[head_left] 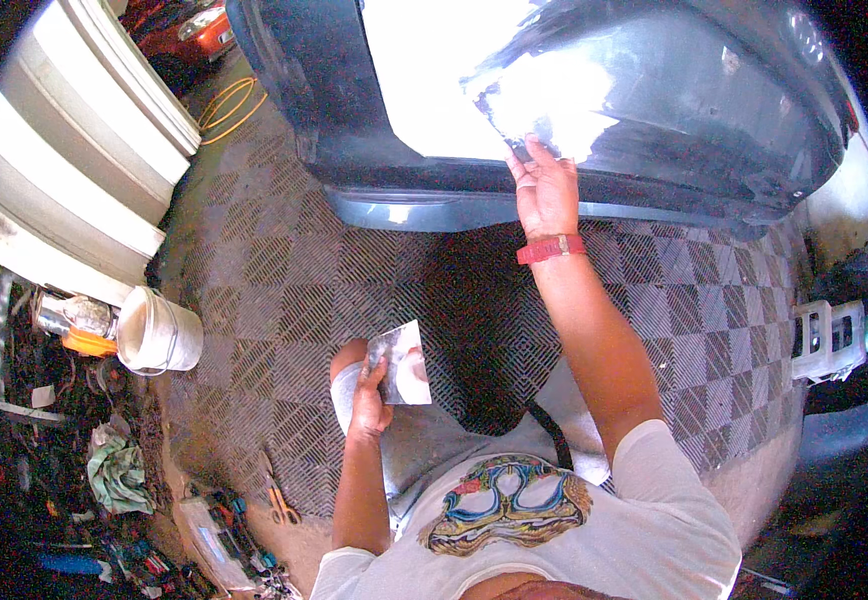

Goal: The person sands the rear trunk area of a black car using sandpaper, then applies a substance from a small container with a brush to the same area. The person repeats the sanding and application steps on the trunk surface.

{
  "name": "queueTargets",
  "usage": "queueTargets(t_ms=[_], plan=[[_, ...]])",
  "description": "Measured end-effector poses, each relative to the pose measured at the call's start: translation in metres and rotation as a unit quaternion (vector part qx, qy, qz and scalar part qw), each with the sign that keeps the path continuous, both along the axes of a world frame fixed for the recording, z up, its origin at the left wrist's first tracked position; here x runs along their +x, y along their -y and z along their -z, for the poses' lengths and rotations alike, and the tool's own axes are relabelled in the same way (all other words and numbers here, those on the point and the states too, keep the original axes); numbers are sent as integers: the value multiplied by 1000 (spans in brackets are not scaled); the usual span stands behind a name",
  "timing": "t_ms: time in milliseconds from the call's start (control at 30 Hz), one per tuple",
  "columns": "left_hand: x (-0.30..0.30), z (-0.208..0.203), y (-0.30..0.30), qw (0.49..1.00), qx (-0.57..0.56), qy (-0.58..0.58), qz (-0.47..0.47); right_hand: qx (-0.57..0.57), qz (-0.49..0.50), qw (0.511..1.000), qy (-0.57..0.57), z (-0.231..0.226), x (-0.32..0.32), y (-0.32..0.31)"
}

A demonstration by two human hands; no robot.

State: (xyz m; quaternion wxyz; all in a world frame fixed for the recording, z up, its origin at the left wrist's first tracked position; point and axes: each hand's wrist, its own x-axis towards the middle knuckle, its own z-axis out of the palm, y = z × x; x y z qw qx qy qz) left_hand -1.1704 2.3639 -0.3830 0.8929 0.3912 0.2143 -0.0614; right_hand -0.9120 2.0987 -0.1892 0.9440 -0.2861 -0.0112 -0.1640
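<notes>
A dark blue-grey car bumper (684, 120) fills the upper part of the head view, with bright white glare and pale patches across its middle. Reaching forward, my right hand (546, 190) pinches a thin flat spreader (514, 130) against the bumper's pale area; glare washes out much of the spreader. A red band circles that wrist. Lower and to the left, near my knee, my left hand (370, 393) grips a square flat board (401, 362) by its left side, thumb on top. On the board lies a pale, pinkish smear of paste (414, 372).
Dark grey checkered tiles (254, 330) cover the floor. On the left stand a white bucket (159, 332) and a ribbed white door (84, 150). Scissors (279, 500), a crumpled cloth (121, 470) and clutter lie lower left. A white plastic stool (832, 340) is at right.
</notes>
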Motion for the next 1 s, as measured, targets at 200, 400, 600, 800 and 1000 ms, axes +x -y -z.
queueTargets(t_ms=[200, 400, 600, 800, 1000], plan=[[3, -12, 7, 1000, 13, -11, -3, 17, 4, 1000, -9, 1, 1, -9], [3, -1, 4, 1000, 2, 1, 9, 25, -12, 1000, -8, -4, -4, -22], [2, -11, 8, 1000, -2, -19, -10, -26, -99, 994, 37, 12, -19, -27], [-2, -50, 22, 999, 31, 3, -34, -789, -2, 604, 108, 138, -74, 51], [-4, -65, 21, 997, 64, 27, -43, -742, -44, 669, -2, 116, -95, 80]])
